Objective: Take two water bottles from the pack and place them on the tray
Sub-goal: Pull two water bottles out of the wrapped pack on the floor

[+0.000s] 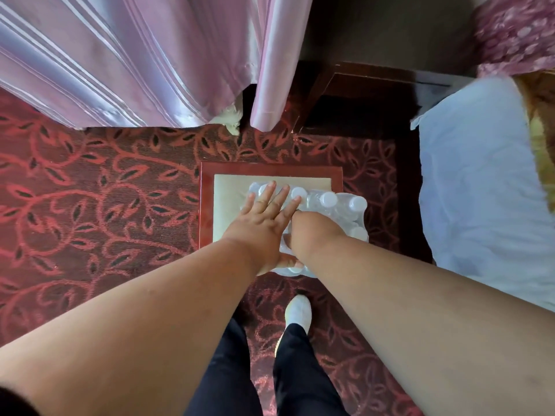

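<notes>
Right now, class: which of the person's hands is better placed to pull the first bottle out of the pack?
Probably the right hand: it digs down into the pack, while the left hand lies flat, steadying it.

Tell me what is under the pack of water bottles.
The pack sits on a red-framed stool with a cream cushion. The left hand lies flat on top; the right hand presses into it, fingers hidden.
</notes>
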### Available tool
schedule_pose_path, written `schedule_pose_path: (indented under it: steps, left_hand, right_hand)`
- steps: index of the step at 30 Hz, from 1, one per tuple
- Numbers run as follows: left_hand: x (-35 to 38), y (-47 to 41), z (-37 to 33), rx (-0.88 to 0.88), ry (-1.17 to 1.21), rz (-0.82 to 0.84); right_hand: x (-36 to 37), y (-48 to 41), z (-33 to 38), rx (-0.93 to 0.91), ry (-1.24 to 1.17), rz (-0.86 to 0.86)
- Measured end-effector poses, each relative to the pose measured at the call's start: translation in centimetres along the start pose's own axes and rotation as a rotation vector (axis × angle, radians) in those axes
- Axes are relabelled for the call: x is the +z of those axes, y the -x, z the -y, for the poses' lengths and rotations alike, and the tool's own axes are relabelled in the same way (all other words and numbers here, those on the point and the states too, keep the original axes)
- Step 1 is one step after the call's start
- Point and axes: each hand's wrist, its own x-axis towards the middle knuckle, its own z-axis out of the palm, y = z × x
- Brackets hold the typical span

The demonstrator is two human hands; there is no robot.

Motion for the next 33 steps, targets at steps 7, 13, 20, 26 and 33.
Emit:
schedule_pose_path:
  steps: [7,13,20,26,33]
  left_hand:
    - [-1.4,0.7,-1.2,-0.067,0.073,-0.013]
    - [-5.1,2.9,-4.5,-0.18,0.387,-0.131]
    - [-9.0,5.3,-8.1,-0.316,0.697,-0.312]
    - [-9.3,4.8,-6.8,-0.375,0.881,-0.222]
    - [-6.7,1.4,-4.9,-0.581,0.935,-0.026]
  right_hand:
    - [-0.3,5.4,-2.9,-0.077,-0.231,-0.263]
    - [-3.5,11.6,-4.8,-0.152,-0.284,-0.369]
    - [-8.5,15.0,-4.9,-0.254,-0.332,-0.48]
    - [-8.8,13.1,-5.0,-0.207,-0.696,-0.422]
    - [-1.7,8.9,-9.2,0.048,-0.606,-0.256]
